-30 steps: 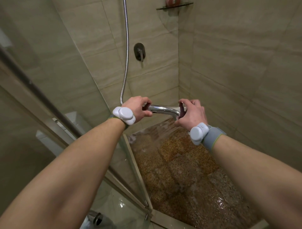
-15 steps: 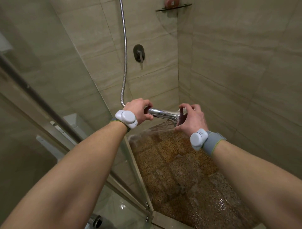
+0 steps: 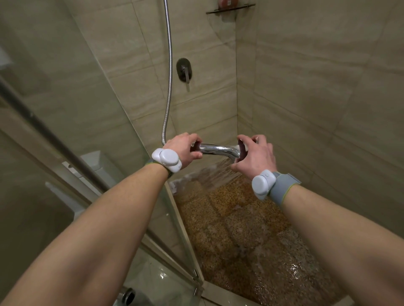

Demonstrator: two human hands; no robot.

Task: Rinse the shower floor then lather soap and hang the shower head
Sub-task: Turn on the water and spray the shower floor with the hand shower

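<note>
I hold a chrome shower head (image 3: 218, 149) level in front of me with both hands. My left hand (image 3: 184, 149) is shut around its handle end, where the metal hose (image 3: 168, 72) joins. My right hand (image 3: 254, 156) grips the spray end, which it mostly hides. Water sprays down and toward me onto the brown pebble shower floor (image 3: 240, 229), which is wet and glistening. A reddish soap (image 3: 227, 2) lies on the corner glass shelf (image 3: 231, 9) high up at the back.
A dark mixer tap (image 3: 184, 70) sits on the beige tiled back wall. The glass shower door (image 3: 91, 139) and its frame run along my left arm. A tiled wall closes the right side. A raised threshold (image 3: 220, 293) edges the floor near me.
Both hands and the shower head have drifted slightly to the right and my view has dipped a little. Water keeps spraying onto the floor. Both grips are unchanged.
</note>
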